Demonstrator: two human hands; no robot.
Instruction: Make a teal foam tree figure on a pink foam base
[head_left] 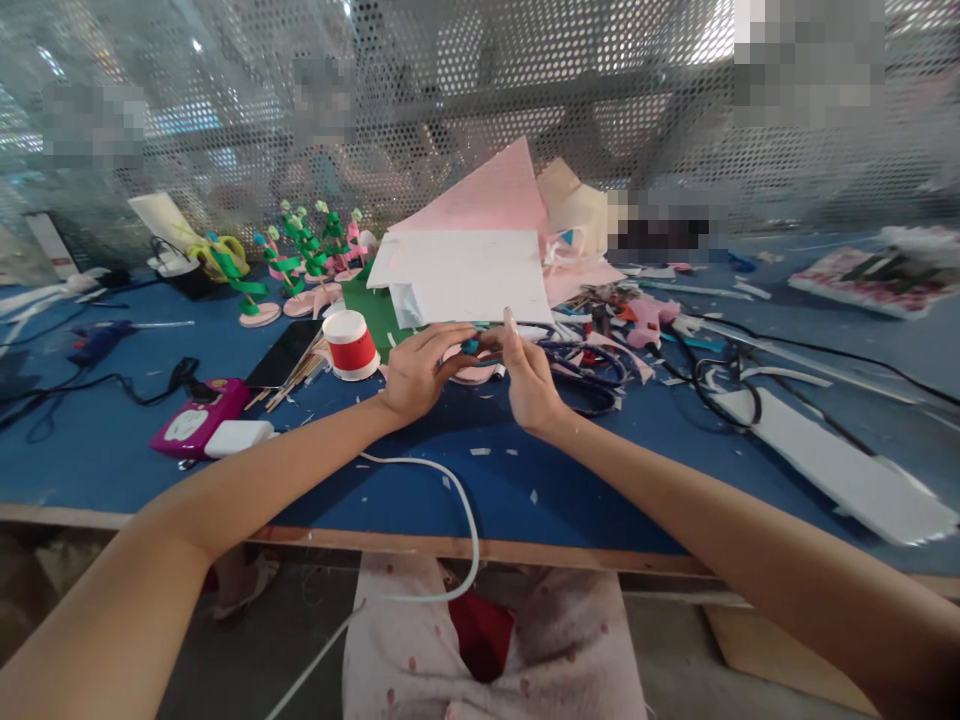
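Note:
My left hand [416, 372] and my right hand [531, 382] are close together above the blue table's middle. A small rolled blue piece [470, 345] is pinched in the left fingertips; its material is too small to tell. The right fingers are curled in toward it with the thumb pointing up, and what they grip, if anything, is hidden. A pink disc [478, 376] is partly visible beneath the fingers. White sheets [472, 275] lie just beyond both hands. Left of my left hand stands a white tub with a red band [351, 346].
Pink discs with green spiral stems [300, 250] stand at the back left. A purple power block [201, 415], thin sticks [292, 375] and a dark glue gun [97, 340] lie left. Right are a pink glue gun [649, 318], paper scraps, cables and a white strip [847, 465]. A white cable [465, 500] crosses the front edge.

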